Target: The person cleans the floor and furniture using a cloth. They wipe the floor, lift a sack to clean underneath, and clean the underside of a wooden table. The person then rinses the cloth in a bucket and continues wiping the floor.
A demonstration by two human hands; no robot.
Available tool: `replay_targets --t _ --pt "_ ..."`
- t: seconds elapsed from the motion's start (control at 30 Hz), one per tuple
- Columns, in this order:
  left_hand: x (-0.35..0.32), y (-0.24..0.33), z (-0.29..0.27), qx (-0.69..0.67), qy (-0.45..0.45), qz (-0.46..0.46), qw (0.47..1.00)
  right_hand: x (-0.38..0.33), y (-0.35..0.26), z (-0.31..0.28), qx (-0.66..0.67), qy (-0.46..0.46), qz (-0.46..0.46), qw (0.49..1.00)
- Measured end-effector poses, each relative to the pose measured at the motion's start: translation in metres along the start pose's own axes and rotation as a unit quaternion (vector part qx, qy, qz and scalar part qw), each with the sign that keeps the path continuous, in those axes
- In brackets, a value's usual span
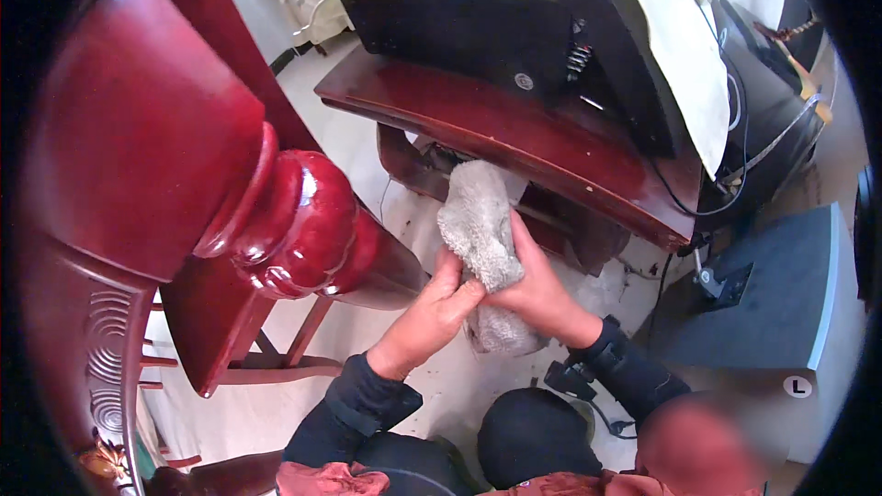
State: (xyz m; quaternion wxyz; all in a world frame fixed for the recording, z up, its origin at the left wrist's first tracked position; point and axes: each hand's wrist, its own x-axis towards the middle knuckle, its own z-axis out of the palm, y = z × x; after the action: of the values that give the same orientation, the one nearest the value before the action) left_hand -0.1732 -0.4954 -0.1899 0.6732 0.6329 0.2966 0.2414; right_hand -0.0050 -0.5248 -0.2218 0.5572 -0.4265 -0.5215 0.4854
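Note:
Both my hands hold a fluffy grey cloth in the middle of the view. My left hand grips its lower edge with the thumb pressed on the fabric. My right hand wraps around the cloth from the right side. The upper end of the cloth reaches under the edge of a dark red wooden table. More of the cloth hangs below my hands. Dark sleeves cover both forearms.
A large carved red wooden post and chair frame fill the left. On the table sits a black monitor under a cream cover. A black computer case and a grey box stand at the right. Cables trail over the white floor.

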Motion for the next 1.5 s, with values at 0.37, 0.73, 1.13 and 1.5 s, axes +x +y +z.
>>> replay_targets --t 0.37,0.73,1.13,1.5 --pt "-0.053 0.046 -0.020 0.224 0.144 0.150 0.952 0.117 -0.077 0.028 -0.180 0.070 -0.264 0.945" --pt "-0.051 0.006 -0.054 0.403 0.333 0.396 0.754 0.225 -0.017 0.057 -0.688 0.093 -0.281 0.663" --pt "-0.029 -0.086 -0.085 0.425 0.500 0.430 0.620 0.055 0.155 -0.038 -0.511 0.047 -0.024 0.858" --pt "-0.017 -0.104 -0.092 0.593 0.613 0.371 0.367 0.235 0.228 -0.025 -0.567 0.046 -0.025 0.822"
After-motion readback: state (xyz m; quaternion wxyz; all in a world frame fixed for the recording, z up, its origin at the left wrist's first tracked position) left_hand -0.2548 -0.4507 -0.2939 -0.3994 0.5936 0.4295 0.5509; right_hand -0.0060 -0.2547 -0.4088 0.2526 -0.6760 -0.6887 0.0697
